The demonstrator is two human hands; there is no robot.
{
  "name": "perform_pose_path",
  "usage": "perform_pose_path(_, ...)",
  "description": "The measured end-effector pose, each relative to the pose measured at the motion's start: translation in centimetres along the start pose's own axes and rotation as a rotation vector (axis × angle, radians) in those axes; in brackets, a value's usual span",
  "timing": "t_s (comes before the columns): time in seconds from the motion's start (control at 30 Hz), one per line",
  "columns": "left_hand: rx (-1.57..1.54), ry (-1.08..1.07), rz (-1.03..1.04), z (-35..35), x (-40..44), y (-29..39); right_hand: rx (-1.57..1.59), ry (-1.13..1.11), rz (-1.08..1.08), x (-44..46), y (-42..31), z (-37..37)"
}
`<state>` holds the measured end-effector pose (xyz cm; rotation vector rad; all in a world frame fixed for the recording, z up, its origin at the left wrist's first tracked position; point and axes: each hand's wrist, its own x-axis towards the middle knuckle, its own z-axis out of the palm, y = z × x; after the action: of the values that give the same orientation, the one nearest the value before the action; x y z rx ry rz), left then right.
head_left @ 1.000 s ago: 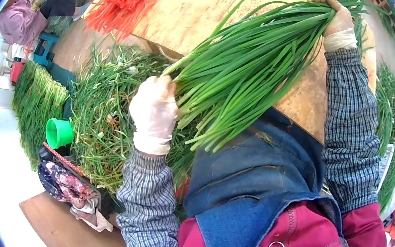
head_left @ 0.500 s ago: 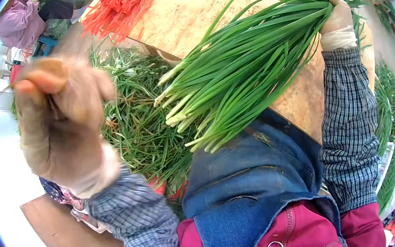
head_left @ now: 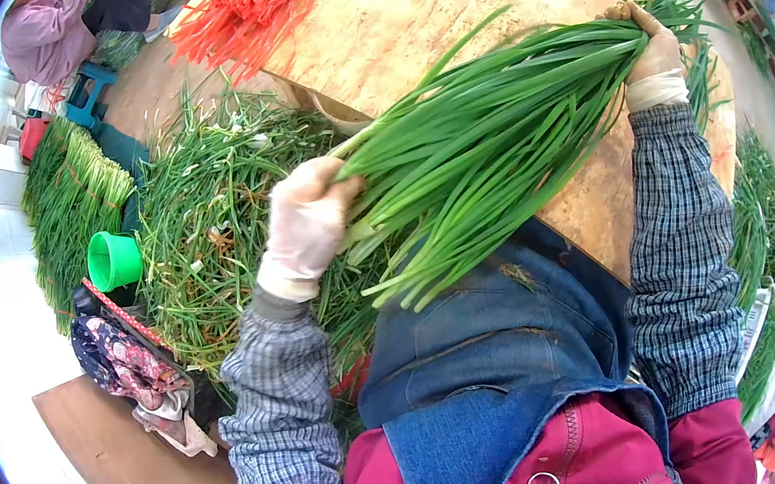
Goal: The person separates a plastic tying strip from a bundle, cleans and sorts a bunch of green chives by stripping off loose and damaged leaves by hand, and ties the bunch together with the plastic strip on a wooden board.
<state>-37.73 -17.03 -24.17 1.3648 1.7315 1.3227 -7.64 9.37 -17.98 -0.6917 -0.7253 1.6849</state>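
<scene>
A bunch of garlic chives (head_left: pixel 503 146), with long flat green leaves and pale stem ends, slants over my lap and the edge of the wooden table. My right hand (head_left: pixel 651 42), in a thin soiled glove, is wrapped round the leafy end at the upper right. At the opposite end, my left hand (head_left: pixel 310 215), also gloved, has its fingers closed on some of the pale stem ends. Part of those ends is hidden behind its fingers. The lower stems of the bunch hang loose beside it.
Trimmed leaves lie in a large heap (head_left: pixel 217 226) left of the table (head_left: pixel 434 8). Red plastic strips (head_left: pixel 255 3) lie at the table's far edge. A green cup (head_left: pixel 114 260) and stacked chive bundles (head_left: pixel 75 207) are at the left. A person in a pink top (head_left: pixel 47 37) sits at the upper left.
My left hand has come down and to the right, from a blurred raised position onto the stem ends. My right hand still holds the leafy end, slightly lower in view.
</scene>
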Motion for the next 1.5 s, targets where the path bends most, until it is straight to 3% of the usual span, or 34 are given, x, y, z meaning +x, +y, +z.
perform_pose_path(0.07, -0.342, 0.032, -0.224, -1.0, 0.1, 2.3, -0.107, 0.099, -0.076, -0.4, 0.5, 0.6)
perform_pose_path(0.1, -0.328, 0.055, -0.239, -1.2, 0.2, 2.9, -0.107, 0.153, -0.093, -0.7, 0.7, 1.3)
perform_pose_path(0.2, -0.317, 0.003, -0.353, -1.9, -0.1, 3.0, 0.019, -0.156, 0.009, 0.7, 0.0, -1.7)
perform_pose_path(0.27, -0.059, 0.008, -0.3, -1.7, -0.6, 3.1, 0.088, -0.198, 0.047, 0.7, 0.0, -1.8)
perform_pose_path(0.33, -0.038, -0.002, -0.342, -1.9, -0.9, 2.6, 0.094, -0.208, 0.076, 0.8, 0.0, -2.0)
perform_pose_path(0.53, -0.49, -0.051, -0.504, -3.7, -2.1, 1.6, -0.088, 0.072, 0.015, 1.6, 0.3, -2.3)
perform_pose_path(0.73, -0.596, 0.022, -0.525, -3.9, -2.8, 1.0, -0.08, 0.136, 0.025, 1.8, 0.4, -2.0)
perform_pose_path(0.8, -0.578, 0.116, -0.536, -3.6, -2.9, 1.6, -0.135, 0.104, -0.083, 1.3, 0.6, -1.3)
perform_pose_path(0.87, -0.489, 0.109, -0.419, -3.9, -3.0, 1.7, -0.093, 0.07, -0.153, 1.0, 0.2, 0.9)
perform_pose_path(0.93, -0.373, 0.126, -0.321, -4.3, -2.8, 1.7, 0.011, -0.015, -0.15, 1.7, -1.2, 3.2)
perform_pose_path(1.0, -0.269, 0.111, -0.351, -4.0, -2.5, 2.9, 0.233, -0.27, -0.042, 4.1, -2.6, 3.6)
perform_pose_path(1.03, -0.236, 0.108, -0.353, -3.8, -2.4, 3.0, 0.168, -0.221, -0.095, 5.4, -3.0, 4.5)
perform_pose_path(1.07, -0.205, 0.107, -0.355, -3.6, -2.3, 3.1, 0.021, -0.017, -0.208, 5.6, -2.6, 6.2)
perform_pose_path(1.13, -0.211, 0.16, -0.397, -3.2, -2.1, 2.6, -0.049, -0.122, -0.176, 8.4, -2.5, 4.5)
perform_pose_path(1.2, -0.272, 0.215, -0.507, -3.7, -2.1, 1.5, -0.139, -0.055, -0.153, 11.7, -2.0, 1.9)
perform_pose_path(1.27, -0.326, 0.27, -0.538, -4.1, -2.4, 0.9, -0.331, 0.163, -0.139, 12.3, -0.6, 1.3)
perform_pose_path(1.33, -0.42, 0.278, -0.437, -4.8, -3.4, 0.4, -0.285, 0.367, -0.069, 12.9, 0.3, 0.9)
perform_pose_path(1.4, -0.452, 0.301, -0.485, -6.7, -4.7, -0.1, -0.66, 0.498, -0.271, 13.1, 0.1, 0.4)
perform_pose_path(1.5, -0.563, 0.345, -0.484, -8.4, -7.2, -1.5, -1.304, 0.385, -0.391, 14.4, -3.8, -0.7)
